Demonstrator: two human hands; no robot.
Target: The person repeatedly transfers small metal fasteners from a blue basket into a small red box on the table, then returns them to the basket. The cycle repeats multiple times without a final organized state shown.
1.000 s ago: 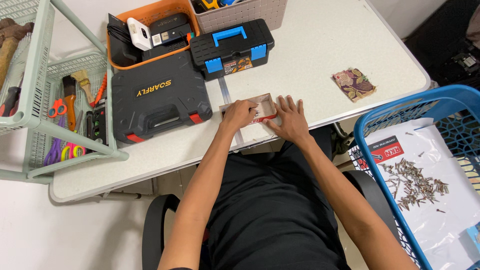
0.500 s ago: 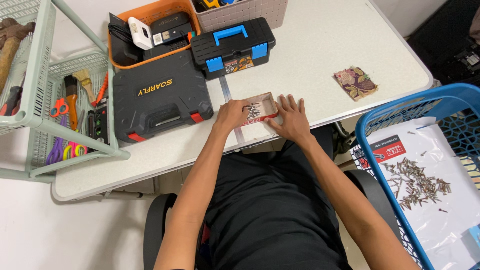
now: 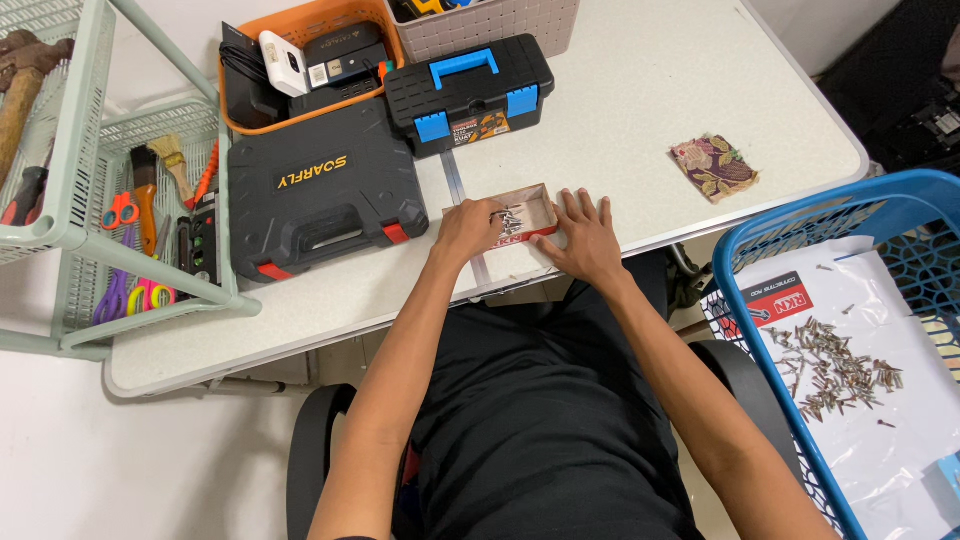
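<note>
On white counter [image 3: 640, 90], left hand [image 3: 468, 228] pinching probably loose screws in light, flimsy cardboard box [image 3: 520, 215], right hand [image 3: 585, 238] spread flat, steadying its side wall.

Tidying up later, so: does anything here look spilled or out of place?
Yes. Loose screws lie scattered over white paper inside the blue basket beside the chair, not boxed. On the table, the left hand and right hand rest at a small open box of screws, which looks contained.

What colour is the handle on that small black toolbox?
Bright blue: the handle on the black toolbox, seen in the head view.
</note>
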